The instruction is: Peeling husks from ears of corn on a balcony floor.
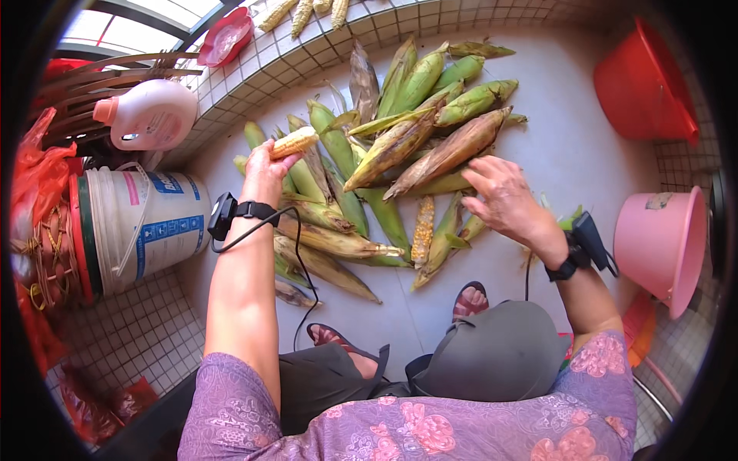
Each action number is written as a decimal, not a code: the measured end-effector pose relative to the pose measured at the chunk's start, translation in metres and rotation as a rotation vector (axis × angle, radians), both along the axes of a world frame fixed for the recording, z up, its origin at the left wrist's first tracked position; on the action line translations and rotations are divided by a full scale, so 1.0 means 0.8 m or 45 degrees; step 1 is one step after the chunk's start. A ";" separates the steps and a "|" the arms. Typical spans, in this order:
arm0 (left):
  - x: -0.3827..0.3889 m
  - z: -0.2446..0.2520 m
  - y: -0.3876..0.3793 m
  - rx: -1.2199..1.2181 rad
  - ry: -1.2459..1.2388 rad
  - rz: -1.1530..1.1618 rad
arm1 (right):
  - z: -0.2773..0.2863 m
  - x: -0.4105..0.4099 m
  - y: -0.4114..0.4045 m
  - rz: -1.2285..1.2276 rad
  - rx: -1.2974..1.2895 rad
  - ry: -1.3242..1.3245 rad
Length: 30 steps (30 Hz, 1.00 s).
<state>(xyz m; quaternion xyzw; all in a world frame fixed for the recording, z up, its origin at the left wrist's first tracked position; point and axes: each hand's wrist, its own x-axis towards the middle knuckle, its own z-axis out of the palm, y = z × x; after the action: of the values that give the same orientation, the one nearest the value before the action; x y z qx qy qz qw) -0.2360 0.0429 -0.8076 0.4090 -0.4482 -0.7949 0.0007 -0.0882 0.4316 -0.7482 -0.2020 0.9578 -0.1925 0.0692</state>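
Note:
My left hand grips a husked ear of corn with pale yellow kernels, above the left part of the pile. My right hand holds nothing; its fingers are apart beside a brown, dried-husk ear of corn. Green unhusked ears and more brownish ones lie heaped on the floor before me. A bare ear with mixed yellow and white kernels rests below the heap, next to a green-husked ear.
On the tiled ledge lie several husked ears and a red dish. A white bucket and a detergent bottle stand at left. At right are a red bucket and a pink bucket. Cables hang from both wrists.

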 end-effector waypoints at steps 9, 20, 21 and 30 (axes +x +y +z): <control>-0.043 -0.022 -0.002 0.186 0.318 0.084 | -0.047 -0.096 -0.100 0.269 0.045 0.406; -0.027 -0.057 0.132 -1.348 0.683 -1.309 | -0.084 -0.107 -0.127 0.508 0.141 0.168; -0.027 -0.046 0.157 -1.149 0.597 -1.266 | -0.101 -0.097 -0.116 0.520 0.131 0.224; -0.047 -0.092 0.172 -1.515 0.276 -1.300 | -0.083 -0.058 -0.110 0.528 0.070 0.168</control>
<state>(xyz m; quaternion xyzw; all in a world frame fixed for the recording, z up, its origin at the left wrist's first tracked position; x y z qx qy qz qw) -0.2737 0.1805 -0.8810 0.0040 -0.9277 -0.3592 -0.1020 -0.1349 0.3438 -0.8146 -0.4048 0.9031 -0.1342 0.0498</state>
